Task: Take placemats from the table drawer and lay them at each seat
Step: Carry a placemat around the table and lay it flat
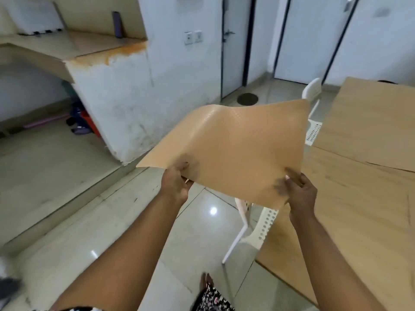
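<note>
I hold a tan textured placemat (233, 147) in the air over the floor, left of the wooden table (350, 198). My left hand (176, 184) pinches its near edge toward the left. My right hand (299, 190) grips its near right corner. The mat bends and curls upward at its far edge. Another tan placemat (368, 122) lies flat on the far part of the table. No drawer is in view.
A white perforated chair (258, 225) stands under the held mat at the table's left edge. A second white chair (313, 113) stands farther back. A stained white counter (116, 104) rises at left. Glossy tiled floor (112, 221) lies below.
</note>
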